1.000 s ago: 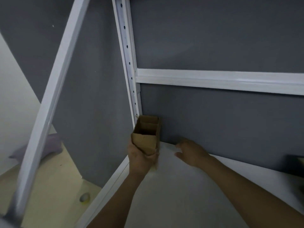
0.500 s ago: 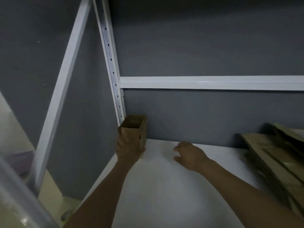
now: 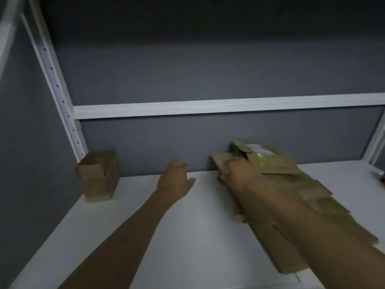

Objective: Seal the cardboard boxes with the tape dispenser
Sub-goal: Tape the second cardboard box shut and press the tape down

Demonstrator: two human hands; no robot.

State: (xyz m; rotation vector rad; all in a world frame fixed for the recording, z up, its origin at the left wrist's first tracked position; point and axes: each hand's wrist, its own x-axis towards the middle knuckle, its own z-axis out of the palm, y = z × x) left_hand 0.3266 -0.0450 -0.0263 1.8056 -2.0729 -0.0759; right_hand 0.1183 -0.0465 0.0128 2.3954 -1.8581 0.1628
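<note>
A small brown cardboard box (image 3: 99, 176) stands upright with its top flaps open in the back left corner of the white table (image 3: 187, 236). My left hand (image 3: 176, 182) hovers open over the table's middle, right of that box and apart from it. A stack of flattened cardboard boxes (image 3: 302, 197) lies on the right side. My right hand (image 3: 239, 174) is at the stack's far left corner, its fingers curled over the edge of the cardboard; motion blur hides the exact grip.
A grey panel wall (image 3: 208, 147) closes the back and left, crossed by a white rail (image 3: 208, 108) and a perforated white post (image 3: 60, 97). A small red and dark object (image 3: 380, 177) is cut off at the table's right edge.
My left hand let go of the small box, which now stands in the back left corner. The view swung right, and my right hand moved onto the flattened stack.
</note>
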